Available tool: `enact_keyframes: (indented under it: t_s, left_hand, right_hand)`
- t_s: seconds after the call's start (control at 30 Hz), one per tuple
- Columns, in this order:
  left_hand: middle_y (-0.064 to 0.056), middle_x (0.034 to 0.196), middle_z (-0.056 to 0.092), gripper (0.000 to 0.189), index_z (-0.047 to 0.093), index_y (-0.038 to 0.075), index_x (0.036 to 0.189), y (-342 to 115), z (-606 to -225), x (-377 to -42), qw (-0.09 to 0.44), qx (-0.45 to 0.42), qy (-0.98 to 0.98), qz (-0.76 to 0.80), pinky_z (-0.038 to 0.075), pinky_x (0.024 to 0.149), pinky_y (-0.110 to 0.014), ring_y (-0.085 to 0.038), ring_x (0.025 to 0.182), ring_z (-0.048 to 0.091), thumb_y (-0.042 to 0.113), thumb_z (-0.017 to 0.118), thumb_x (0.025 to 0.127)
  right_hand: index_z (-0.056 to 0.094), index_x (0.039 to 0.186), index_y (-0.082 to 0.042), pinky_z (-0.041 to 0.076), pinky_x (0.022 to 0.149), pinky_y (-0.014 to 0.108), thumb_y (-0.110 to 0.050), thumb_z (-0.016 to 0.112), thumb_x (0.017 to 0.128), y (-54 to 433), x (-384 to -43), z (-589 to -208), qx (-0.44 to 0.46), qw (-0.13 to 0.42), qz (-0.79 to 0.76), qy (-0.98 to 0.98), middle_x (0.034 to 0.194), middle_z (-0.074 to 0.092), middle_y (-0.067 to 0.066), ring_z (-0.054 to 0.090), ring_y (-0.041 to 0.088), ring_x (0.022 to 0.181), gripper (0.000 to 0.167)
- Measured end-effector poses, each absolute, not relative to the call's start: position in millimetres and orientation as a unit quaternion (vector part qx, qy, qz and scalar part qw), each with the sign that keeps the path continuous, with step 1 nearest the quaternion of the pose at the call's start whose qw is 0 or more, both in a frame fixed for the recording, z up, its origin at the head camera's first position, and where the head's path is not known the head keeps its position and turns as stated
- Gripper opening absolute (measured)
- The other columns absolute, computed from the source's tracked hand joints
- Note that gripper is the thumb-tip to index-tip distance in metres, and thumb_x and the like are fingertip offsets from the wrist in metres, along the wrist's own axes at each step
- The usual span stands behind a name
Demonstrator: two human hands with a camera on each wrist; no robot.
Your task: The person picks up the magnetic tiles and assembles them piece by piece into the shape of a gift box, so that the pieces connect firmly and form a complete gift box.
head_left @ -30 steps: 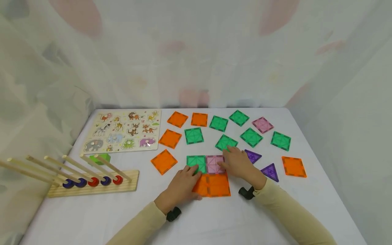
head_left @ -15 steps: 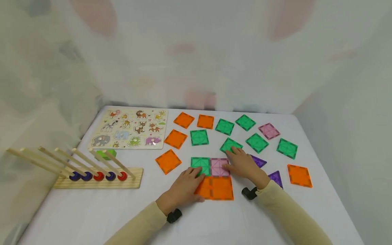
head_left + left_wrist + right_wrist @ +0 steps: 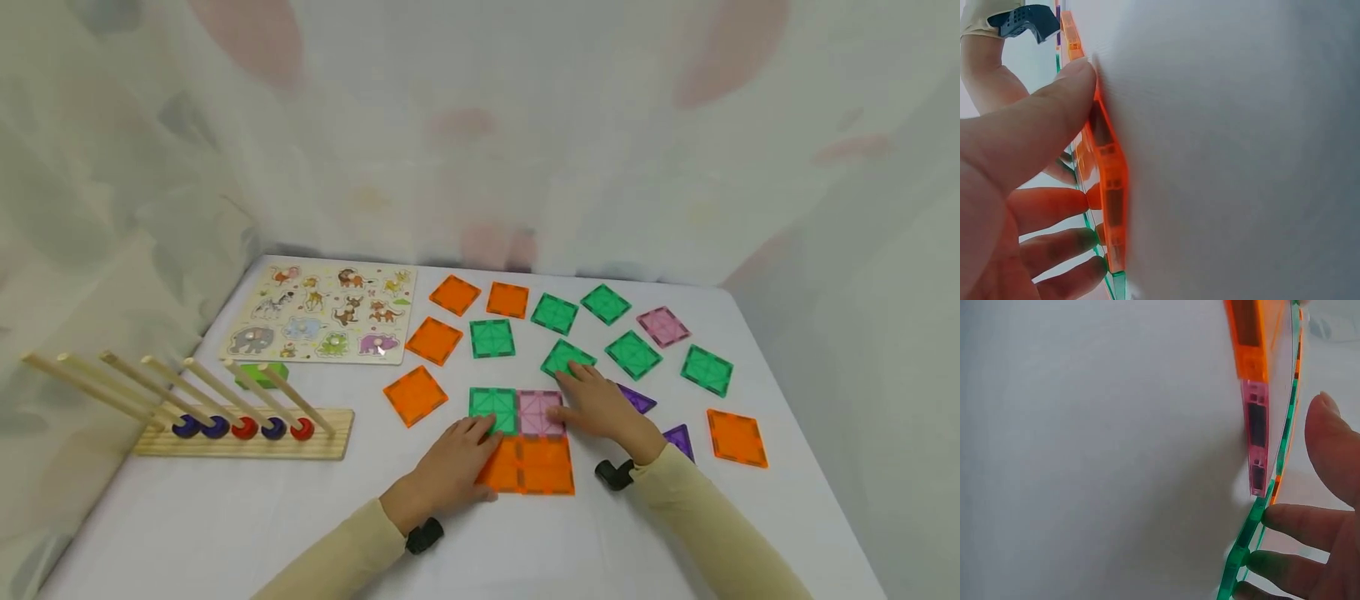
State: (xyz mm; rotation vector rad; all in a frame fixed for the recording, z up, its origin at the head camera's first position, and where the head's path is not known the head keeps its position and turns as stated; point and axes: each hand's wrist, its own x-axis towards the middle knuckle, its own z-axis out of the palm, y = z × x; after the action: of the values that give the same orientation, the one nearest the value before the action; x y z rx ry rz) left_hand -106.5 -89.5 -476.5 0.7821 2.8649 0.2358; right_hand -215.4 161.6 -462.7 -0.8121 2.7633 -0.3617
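In the head view, two orange square magnetic tiles (image 3: 547,467) lie side by side, with a green tile (image 3: 491,404) and a pink tile (image 3: 538,408) along their far edge, forming a flat block. My left hand (image 3: 453,458) rests over the block's left side, fingertips on the green tile. Its thumb (image 3: 1075,81) lies at an orange tile's near edge in the left wrist view. My right hand (image 3: 600,404) has its fingers spread onto a separate green tile (image 3: 564,357) beyond the block, its thumb over the pink tile's right edge.
Loose orange (image 3: 433,340), green and pink square tiles lie scattered beyond the block. Purple triangles (image 3: 679,440) sit right of my right hand. At left are an animal puzzle board (image 3: 352,354), a green block (image 3: 277,372) and a wooden peg rack (image 3: 330,433) with coloured beads.
The head view has shifted, so everything appears a little further right and the tiles slightly lower. Both hands keep nearly the same place on the tiles.
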Motion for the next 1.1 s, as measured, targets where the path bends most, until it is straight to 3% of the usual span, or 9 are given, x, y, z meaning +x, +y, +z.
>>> enact_keyframes:
  t_s: [0.3,0.5,0.7,1.1]
  left_hand:
    - [-0.011,0.153,0.035,0.081,0.047,0.011,0.142,-92.6,-476.0,-104.6,0.082,0.261,0.959,0.069,0.033,0.113,-0.046,-0.030,0.134,0.038,0.057,0.069,0.079]
    - [-0.012,0.153,0.036,0.080,0.048,0.011,0.141,-95.0,-475.4,-100.6,0.077,0.259,0.960,0.071,0.032,0.114,-0.046,-0.030,0.133,0.039,0.057,0.069,0.079]
    - [-0.012,0.151,0.038,0.079,0.051,0.011,0.140,-95.8,-477.2,-103.1,0.072,0.238,0.964,0.094,0.032,0.113,-0.050,-0.031,0.132,0.040,0.055,0.072,0.077]
    - [-0.014,0.152,0.037,0.078,0.048,0.007,0.141,-97.1,-473.7,-121.6,0.084,0.208,0.968,0.112,0.027,0.115,-0.053,-0.034,0.137,0.036,0.045,0.075,0.079]
  right_hand:
    - [0.035,0.148,-0.005,0.028,0.110,0.062,-0.050,0.073,0.080,163.5,-215.1,-462.3,-0.293,0.132,-0.116,0.940,0.156,0.022,0.025,0.022,0.048,0.142,0.090]
    - [0.044,0.144,-0.006,0.027,0.112,0.059,-0.046,0.062,0.090,169.2,-220.0,-459.9,-0.288,0.144,-0.127,0.938,0.154,0.029,0.024,0.026,0.045,0.141,0.070]
    - [0.062,0.128,-0.008,0.031,0.110,0.058,-0.041,0.056,0.095,179.6,-223.6,-455.1,-0.263,0.145,-0.148,0.942,0.147,0.044,0.018,0.036,0.041,0.138,0.048]
    - [0.070,0.115,-0.004,0.030,0.110,0.058,-0.035,0.060,0.094,197.2,-220.5,-454.6,-0.292,0.131,-0.137,0.937,0.136,0.056,0.014,0.044,0.040,0.132,0.038]
